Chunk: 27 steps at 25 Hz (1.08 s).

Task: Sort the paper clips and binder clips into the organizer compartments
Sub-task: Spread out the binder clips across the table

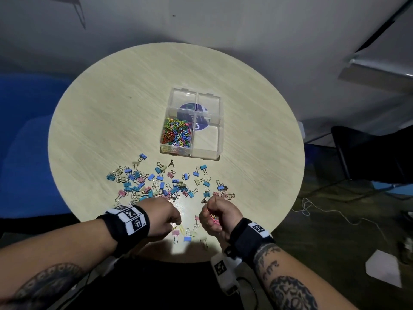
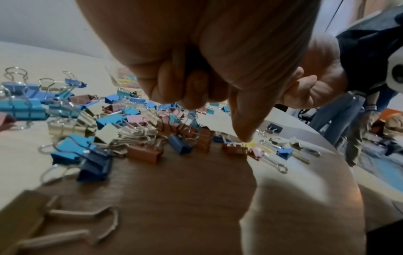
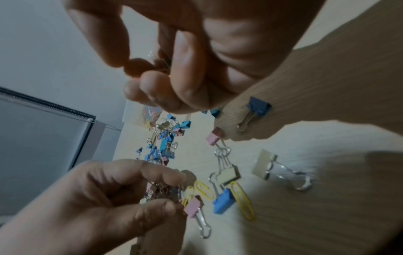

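Note:
A clear four-compartment organizer [image 1: 206, 151] stands mid-table; its near-left compartment is full of coloured paper clips [image 1: 177, 133], and the other three look empty. Pastel binder clips [image 1: 156, 184] lie scattered in front of it. My left hand [image 1: 176, 220] is low over the table's near edge. It has curled fingers, and one fingertip [image 2: 244, 138] touches down beside yellow paper clips [image 3: 242, 198]. In the right wrist view it [image 3: 172, 191] seems to pinch a small bunch of clips. My right hand [image 1: 211, 217] hovers just to the right, curled round pink and yellow paper clips.
A few binder clips [image 1: 187, 237] lie between my hands near the table's rounded front edge. A black chair [image 1: 368, 157] stands to the right, blue seating [image 1: 26, 142] to the left. A person [image 2: 340, 120] stands beyond the table.

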### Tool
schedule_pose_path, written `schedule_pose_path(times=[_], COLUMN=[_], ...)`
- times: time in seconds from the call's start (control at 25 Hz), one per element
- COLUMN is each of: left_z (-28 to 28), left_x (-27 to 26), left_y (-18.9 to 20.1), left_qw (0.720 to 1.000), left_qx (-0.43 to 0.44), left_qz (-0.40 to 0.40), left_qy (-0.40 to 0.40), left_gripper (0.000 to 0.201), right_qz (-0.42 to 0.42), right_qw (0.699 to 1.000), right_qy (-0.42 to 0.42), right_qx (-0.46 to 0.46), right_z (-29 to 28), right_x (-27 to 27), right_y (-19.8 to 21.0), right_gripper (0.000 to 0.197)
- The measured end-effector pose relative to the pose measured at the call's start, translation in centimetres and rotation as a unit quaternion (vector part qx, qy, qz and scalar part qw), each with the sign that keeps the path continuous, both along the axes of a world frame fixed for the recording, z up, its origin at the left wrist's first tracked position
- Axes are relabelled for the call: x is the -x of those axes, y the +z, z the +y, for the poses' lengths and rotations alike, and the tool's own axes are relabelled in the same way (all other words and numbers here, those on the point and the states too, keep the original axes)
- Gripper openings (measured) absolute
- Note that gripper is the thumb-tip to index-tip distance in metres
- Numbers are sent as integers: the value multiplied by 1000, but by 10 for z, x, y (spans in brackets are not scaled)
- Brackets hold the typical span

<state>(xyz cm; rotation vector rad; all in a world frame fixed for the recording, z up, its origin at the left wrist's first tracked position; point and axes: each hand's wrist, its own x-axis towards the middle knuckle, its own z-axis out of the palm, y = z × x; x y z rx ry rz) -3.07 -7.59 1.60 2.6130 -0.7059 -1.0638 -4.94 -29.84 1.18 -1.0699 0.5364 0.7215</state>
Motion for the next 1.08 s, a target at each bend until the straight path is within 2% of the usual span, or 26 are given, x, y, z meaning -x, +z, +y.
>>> schedule_pose_path(times=[0.08, 0.2, 0.28, 0.36, 0.44, 0.52, 0.6, 0.68, 0.92, 0.96, 1.08], left_z=[-3, -8, -10, -8, -6, -4, -2, 1, 7, 6, 2], left_x=[1, 1, -1, -5, -8, -9, -8, -6, -4, -3, 0], left_y=[-1, -6, -11, -15, -17, -18, -19, -20, -20, -18, -14], left_qw=[999, 999, 998, 997, 997, 996, 993, 989, 983, 982, 980], left_qx=[-8, -23, -34, -37, -30, -26, -27, -28, -42, -48, -62], left_qz=[-4, -21, -25, -26, -33, -50, -64, -73, -76, -80, -87], left_qy=[-32, -42, -54, -67, -66, -72, -94, -122, -162, -165, -165], left_gripper=[35, 34, 31, 30, 29, 26, 27, 30, 27, 27, 25], right_qz=[-16, -51, -74, -119, -182, -222, -257, -282, -266, -257, -207], right_qw=[995, 975, 937, 867, 767, 675, 610, 575, 560, 568, 659], right_qy=[61, 104, 172, 291, 420, 512, 561, 580, 571, 566, 504], right_qx=[79, 190, 294, 387, 451, 482, 498, 503, 538, 540, 518], right_z=[0, 7, 13, 19, 25, 32, 38, 43, 56, 56, 44], right_x=[6, 16, 18, 18, 16, 13, 9, 5, -8, -10, -13], right_y=[-1, -1, -3, -3, -2, 0, -1, -3, -2, -2, 1], right_gripper=[27, 44, 40, 30, 17, 23, 28, 27, 19, 18, 17])
